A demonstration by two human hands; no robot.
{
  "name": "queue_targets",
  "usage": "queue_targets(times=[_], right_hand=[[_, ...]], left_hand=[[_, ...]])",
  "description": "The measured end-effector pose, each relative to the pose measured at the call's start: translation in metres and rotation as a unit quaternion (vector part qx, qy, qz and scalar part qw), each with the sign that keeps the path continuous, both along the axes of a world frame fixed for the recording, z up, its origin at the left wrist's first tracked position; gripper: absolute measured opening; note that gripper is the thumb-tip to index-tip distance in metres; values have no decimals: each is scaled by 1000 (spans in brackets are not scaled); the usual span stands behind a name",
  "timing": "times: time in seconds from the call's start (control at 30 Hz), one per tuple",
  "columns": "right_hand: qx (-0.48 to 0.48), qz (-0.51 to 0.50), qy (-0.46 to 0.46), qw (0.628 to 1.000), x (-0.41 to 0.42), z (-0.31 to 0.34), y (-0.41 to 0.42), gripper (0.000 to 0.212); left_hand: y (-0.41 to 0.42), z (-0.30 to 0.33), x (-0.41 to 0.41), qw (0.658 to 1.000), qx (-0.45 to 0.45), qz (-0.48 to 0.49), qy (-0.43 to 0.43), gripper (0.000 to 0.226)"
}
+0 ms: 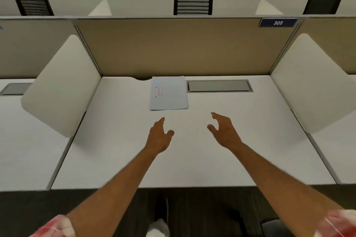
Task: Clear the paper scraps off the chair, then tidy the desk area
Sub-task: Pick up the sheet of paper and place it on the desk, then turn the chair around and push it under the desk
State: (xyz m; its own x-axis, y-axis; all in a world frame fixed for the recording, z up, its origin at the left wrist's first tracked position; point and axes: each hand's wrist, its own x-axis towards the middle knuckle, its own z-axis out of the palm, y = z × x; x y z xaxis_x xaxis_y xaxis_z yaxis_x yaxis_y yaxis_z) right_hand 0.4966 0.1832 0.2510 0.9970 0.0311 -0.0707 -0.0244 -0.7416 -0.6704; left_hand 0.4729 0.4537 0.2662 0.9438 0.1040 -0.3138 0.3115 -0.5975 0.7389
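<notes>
While you reach across the desk (119, 150), both of your hands hover above its middle, empty.

Left hand (159, 136): fingers extended and loosely spread, thumb out, holding nothing.
Right hand (223, 131): fingers slightly curved, thumb apart, holding nothing.
Sheet of paper (168, 92): lies flat at the desk's far edge, near the middle, just left of the metal cable hatch (219, 86); its near edge sits just beyond your fingertips. Faint red print and two dark dots show on its left part.
Chair with scraps: not in view; whether that part is done cannot be told.
Divider panel (183, 46): stands along the far edge; a number plate (278, 22) sits at its upper right.

Step in hand, as judged: picking up the sheet. A flat sheet gives little to pinch, so you likely do best to press one hand lightly on it, slide it toward the near edge, and lift a corner with the other thumb. Keep it off the hatch seam.
</notes>
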Motion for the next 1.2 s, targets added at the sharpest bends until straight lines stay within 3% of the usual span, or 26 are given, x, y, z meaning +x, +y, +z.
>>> queue_targets(times=[0.27,0.8,1.2], right_hand=[[-25,-8,54,998,-135,12,-68,64],[-102,15,31,994,-398,28,-161,63],[-201,-15,47,978,-556,74,-354,56]], left_hand=[[-42,11,-157,998,-35,-30,38,76],[-126,-17,-450,991,-39,-99,80,86],[-295,-34,-622,964,-78,-191,165,86]])
